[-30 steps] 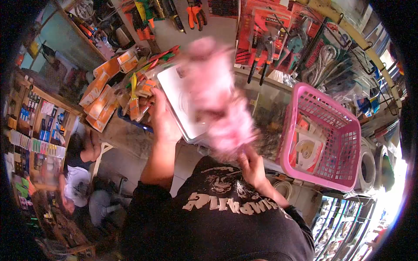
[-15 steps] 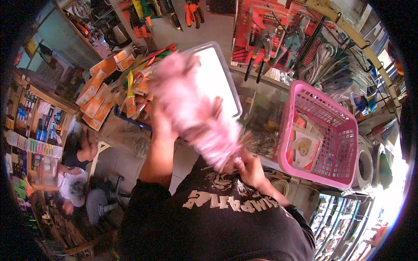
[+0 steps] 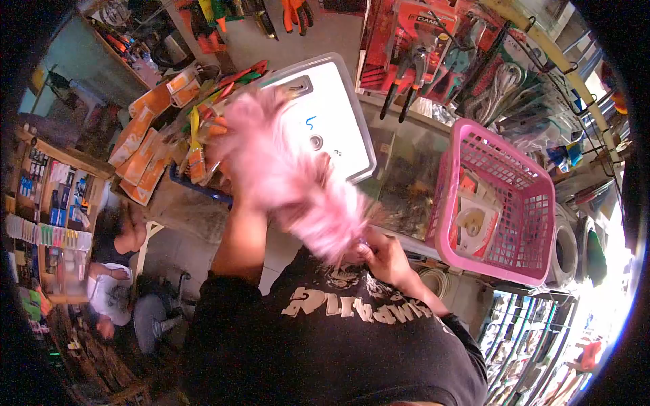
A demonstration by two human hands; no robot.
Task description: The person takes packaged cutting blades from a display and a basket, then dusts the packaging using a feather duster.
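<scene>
A pink, shaggy-looking cloth with brownish patches stretches between my two hands, badly blurred by motion. My right hand grips its lower end close to the black shirt front, fingers pinched together. At its upper left, my left hand holds the cloth, with the fingers mostly hidden and smeared. Just behind the cloth lies a white plastic lid with a grey rim and a blue "5" marked on it. The cloth covers the lid's left side.
A pink basket holding packaged discs stands on the glass counter at right. Orange boxes and tools crowd the left. Packaged pliers hang ahead. A seated person is at lower left.
The cloth and my left hand have shifted left and slightly down, uncovering more of the lid, including its blue mark. My right hand keeps its grip in nearly the same place.
</scene>
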